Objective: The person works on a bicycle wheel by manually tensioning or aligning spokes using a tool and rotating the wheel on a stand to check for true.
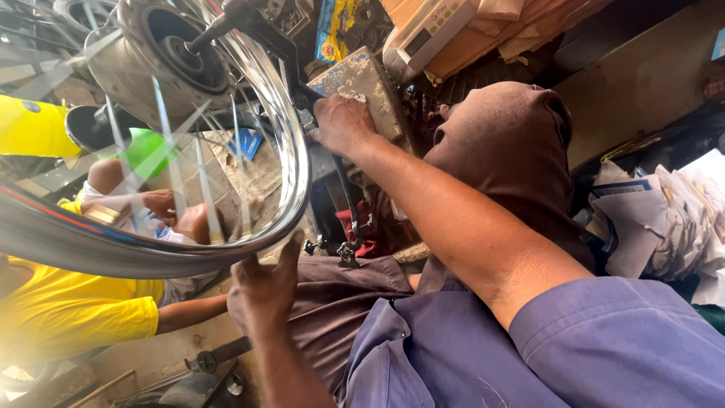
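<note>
- Our left hand (266, 283) cups the lower edge of the chrome wheel rim (291, 162), fingers curled up against it from below.
- Our right hand (343, 123) lies above, just right of the rim, pressed on the truing stand (362, 79); whether it grips anything we cannot tell.
- The rim curves between both hands, its hub (162, 57) up-left.
- The left is nearer.

Wheel rim (291, 189) left of stand (370, 91)
</note>
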